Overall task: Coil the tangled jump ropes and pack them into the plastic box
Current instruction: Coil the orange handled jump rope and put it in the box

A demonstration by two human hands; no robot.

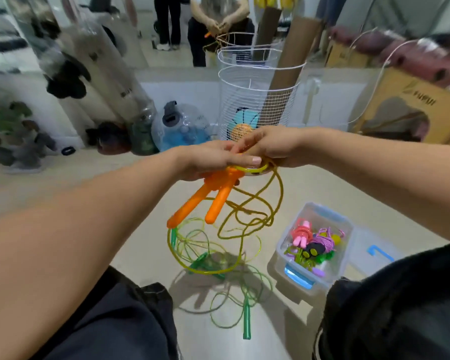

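Step in hand: coiling the orange-handled rope (255, 203); judged from the loops hanging below the hands.
Left hand (213, 162): held up over the floor, fingers laid across the top of both orange handles (200, 203); the grip held the handles together, which hung down and to the left.
Right hand (273, 146): touching the left hand, curled over a yellow loop of cord at the top of the coil; the grip pinched that loop, though the fingertips were hidden.
Rope position: the cord drooped in several uneven loops from the hands toward the floor, the lowest loops near the green rope.
Green rope (226, 281): lay loose and tangled on the floor (140, 242) between the knees, one green handle pointing toward the camera; not yet coiled.
Box (315, 245): clear plastic, open, on the floor to the right; pink, purple and black-handled ropes already lay inside it.
Lid (374, 253): lay flat just beside the box, on its right.
Method: keep the handles pinned side by side in the left hand; feed each turn with the right hand at the same loop size.
Caution: the hanging loops crossed one another, so a turn could probably snag; shake the cord free before winding it.
Caution: lift the coil clear of the green rope, or the two may likely tangle.
Progress: judged partway; two ropes remained outside the box.
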